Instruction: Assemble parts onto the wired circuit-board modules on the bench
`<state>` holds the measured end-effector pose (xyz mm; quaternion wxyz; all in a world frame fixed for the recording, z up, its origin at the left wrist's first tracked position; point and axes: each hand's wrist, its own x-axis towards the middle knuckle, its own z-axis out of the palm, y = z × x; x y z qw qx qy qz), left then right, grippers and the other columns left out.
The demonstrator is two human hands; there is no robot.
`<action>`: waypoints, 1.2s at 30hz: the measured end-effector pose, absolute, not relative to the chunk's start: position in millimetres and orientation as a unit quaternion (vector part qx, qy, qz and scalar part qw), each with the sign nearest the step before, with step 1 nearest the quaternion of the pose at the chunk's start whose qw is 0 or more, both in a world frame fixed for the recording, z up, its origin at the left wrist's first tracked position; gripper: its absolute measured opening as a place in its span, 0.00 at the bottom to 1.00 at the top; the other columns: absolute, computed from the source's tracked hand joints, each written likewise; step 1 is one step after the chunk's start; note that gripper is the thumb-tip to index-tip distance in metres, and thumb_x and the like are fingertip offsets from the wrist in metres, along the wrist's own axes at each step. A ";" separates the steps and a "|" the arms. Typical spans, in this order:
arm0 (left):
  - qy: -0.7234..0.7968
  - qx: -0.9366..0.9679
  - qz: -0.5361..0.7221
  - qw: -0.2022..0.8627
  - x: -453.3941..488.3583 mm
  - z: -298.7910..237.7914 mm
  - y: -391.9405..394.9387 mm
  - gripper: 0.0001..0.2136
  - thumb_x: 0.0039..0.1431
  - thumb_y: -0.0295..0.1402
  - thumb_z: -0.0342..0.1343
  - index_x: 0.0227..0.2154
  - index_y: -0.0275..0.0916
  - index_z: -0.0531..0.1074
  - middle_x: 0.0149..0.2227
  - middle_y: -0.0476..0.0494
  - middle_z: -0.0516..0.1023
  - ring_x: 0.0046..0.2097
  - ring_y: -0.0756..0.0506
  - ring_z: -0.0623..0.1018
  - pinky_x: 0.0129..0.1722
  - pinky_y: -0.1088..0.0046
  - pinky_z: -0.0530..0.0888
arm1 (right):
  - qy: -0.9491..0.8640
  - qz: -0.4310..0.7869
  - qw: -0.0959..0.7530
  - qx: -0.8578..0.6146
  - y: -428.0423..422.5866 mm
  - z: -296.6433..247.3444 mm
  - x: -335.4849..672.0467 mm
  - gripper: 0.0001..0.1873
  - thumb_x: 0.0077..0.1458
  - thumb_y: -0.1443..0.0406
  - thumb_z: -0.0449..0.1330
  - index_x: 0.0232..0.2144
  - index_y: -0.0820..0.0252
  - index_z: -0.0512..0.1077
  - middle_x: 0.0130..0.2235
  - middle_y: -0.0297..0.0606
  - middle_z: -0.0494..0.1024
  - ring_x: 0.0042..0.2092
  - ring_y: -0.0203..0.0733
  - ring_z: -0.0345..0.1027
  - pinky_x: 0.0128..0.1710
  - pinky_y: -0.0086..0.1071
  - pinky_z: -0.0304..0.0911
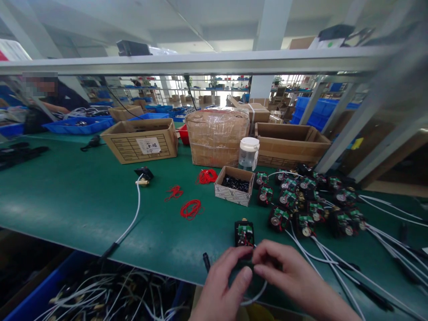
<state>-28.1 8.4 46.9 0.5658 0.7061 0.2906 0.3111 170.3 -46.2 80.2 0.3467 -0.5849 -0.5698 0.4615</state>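
Apparently adjusted circuit-board housing [244, 232] at twelve o'clock with left hand [223, 281] spread, right hand [288, 270] unclear in grip; next needed precision.

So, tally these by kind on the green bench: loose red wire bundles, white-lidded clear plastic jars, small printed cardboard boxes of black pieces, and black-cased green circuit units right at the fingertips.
Loose red wire bundles: 3
White-lidded clear plastic jar: 1
Small printed cardboard box of black pieces: 1
Nearest black-cased green circuit unit: 1
Total: 6
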 end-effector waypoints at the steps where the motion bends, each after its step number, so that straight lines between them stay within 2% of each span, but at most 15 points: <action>1: 0.296 0.668 0.308 0.610 -25.3 49.0 8.1 0.20 0.70 0.47 0.51 0.54 0.42 0.76 0.54 0.38 0.79 0.56 0.39 0.77 0.59 0.61 0.71 | -0.555 0.477 0.364 -0.577 -44.4 83.0 168.9 0.06 0.59 0.60 0.60 0.34 0.57 0.73 0.33 0.31 0.73 0.35 0.38 0.64 0.35 0.30 0.58; 3: 0.299 0.568 0.298 0.707 -19.8 51.6 8.6 0.25 0.71 0.52 0.46 0.53 0.37 0.77 0.53 0.35 0.80 0.55 0.39 0.78 0.60 0.59 0.71 | -0.531 0.493 0.395 -0.565 -39.1 85.8 168.6 0.09 0.58 0.59 0.60 0.35 0.58 0.73 0.34 0.32 0.74 0.36 0.38 0.66 0.36 0.30 0.60; 6: 0.286 0.414 0.266 0.822 -13.8 52.6 12.1 0.31 0.70 0.55 0.43 0.49 0.29 0.77 0.47 0.29 0.82 0.49 0.38 0.81 0.56 0.58 0.73 | -0.515 0.465 0.428 -0.578 -28.9 81.3 172.7 0.08 0.57 0.59 0.61 0.34 0.58 0.72 0.33 0.31 0.74 0.35 0.37 0.67 0.36 0.29 0.61; 10: 0.294 0.289 0.226 0.883 -13.1 54.7 18.6 0.32 0.71 0.53 0.42 0.51 0.26 0.76 0.49 0.25 0.81 0.45 0.40 0.83 0.49 0.63 0.76 | -0.503 0.444 0.440 -0.596 -22.1 69.7 178.2 0.11 0.57 0.57 0.61 0.34 0.59 0.72 0.31 0.31 0.73 0.33 0.36 0.66 0.34 0.29 0.61; 14: 0.265 0.245 0.213 0.908 -16.0 57.9 20.6 0.34 0.72 0.54 0.40 0.55 0.24 0.73 0.53 0.22 0.78 0.48 0.38 0.83 0.51 0.62 0.76 | -0.486 0.454 0.432 -0.609 -27.2 66.5 180.4 0.19 0.62 0.50 0.56 0.37 0.61 0.72 0.32 0.33 0.75 0.24 0.31 0.58 0.24 0.27 0.53; 17: 0.260 0.234 0.209 0.913 -16.8 57.2 19.8 0.34 0.71 0.54 0.40 0.56 0.24 0.72 0.55 0.21 0.77 0.49 0.37 0.82 0.53 0.61 0.75 | -0.471 0.446 0.436 -0.624 -32.2 68.2 182.5 0.22 0.62 0.48 0.54 0.39 0.60 0.72 0.37 0.36 0.77 0.23 0.30 0.58 0.23 0.27 0.52; 19: 0.261 0.237 0.210 0.912 -16.5 56.0 19.5 0.34 0.71 0.54 0.41 0.56 0.24 0.72 0.55 0.20 0.76 0.50 0.37 0.82 0.53 0.60 0.75 | -0.477 0.437 0.425 -0.633 -34.1 69.5 184.3 0.21 0.62 0.48 0.54 0.39 0.59 0.72 0.36 0.34 0.76 0.23 0.31 0.58 0.24 0.27 0.53; 22: 0.261 0.250 0.216 0.907 -15.3 56.8 18.9 0.34 0.71 0.54 0.42 0.55 0.24 0.72 0.55 0.20 0.76 0.50 0.36 0.82 0.54 0.59 0.75 | -0.507 0.429 0.402 -0.630 -34.4 69.6 186.0 0.17 0.62 0.51 0.56 0.37 0.58 0.73 0.33 0.32 0.74 0.29 0.35 0.62 0.29 0.29 0.56; 25: 0.271 0.284 0.228 0.891 -14.4 60.4 16.1 0.31 0.69 0.53 0.47 0.53 0.25 0.74 0.54 0.21 0.78 0.50 0.36 0.82 0.54 0.59 0.75 | -0.525 0.434 0.386 -0.622 -33.5 66.3 185.0 0.14 0.58 0.54 0.59 0.35 0.59 0.74 0.32 0.33 0.74 0.34 0.39 0.65 0.35 0.32 0.59; 30: 0.307 0.383 0.250 0.835 -15.5 55.0 6.7 0.20 0.61 0.44 0.62 0.47 0.32 0.74 0.48 0.28 0.82 0.49 0.37 0.82 0.54 0.58 0.75 | -0.531 0.423 0.367 -0.636 -36.7 60.6 176.2 0.11 0.55 0.58 0.58 0.33 0.60 0.75 0.30 0.33 0.72 0.32 0.39 0.63 0.33 0.32 0.55; 34: 0.321 0.432 0.247 0.806 -18.4 41.5 4.7 0.15 0.61 0.44 0.62 0.42 0.38 0.70 0.43 0.36 0.83 0.45 0.39 0.83 0.51 0.60 0.77 | -0.560 0.390 0.369 -0.631 -43.7 58.0 168.1 0.11 0.60 0.58 0.55 0.32 0.59 0.72 0.32 0.34 0.71 0.33 0.39 0.63 0.33 0.32 0.56; 36: 0.342 0.516 0.258 0.742 -19.9 38.8 7.0 0.12 0.62 0.43 0.59 0.39 0.39 0.72 0.40 0.41 0.82 0.43 0.41 0.82 0.49 0.62 0.77 | -0.590 0.355 0.382 -0.616 -45.8 55.6 166.4 0.11 0.64 0.59 0.53 0.33 0.58 0.71 0.33 0.34 0.71 0.34 0.39 0.64 0.35 0.32 0.57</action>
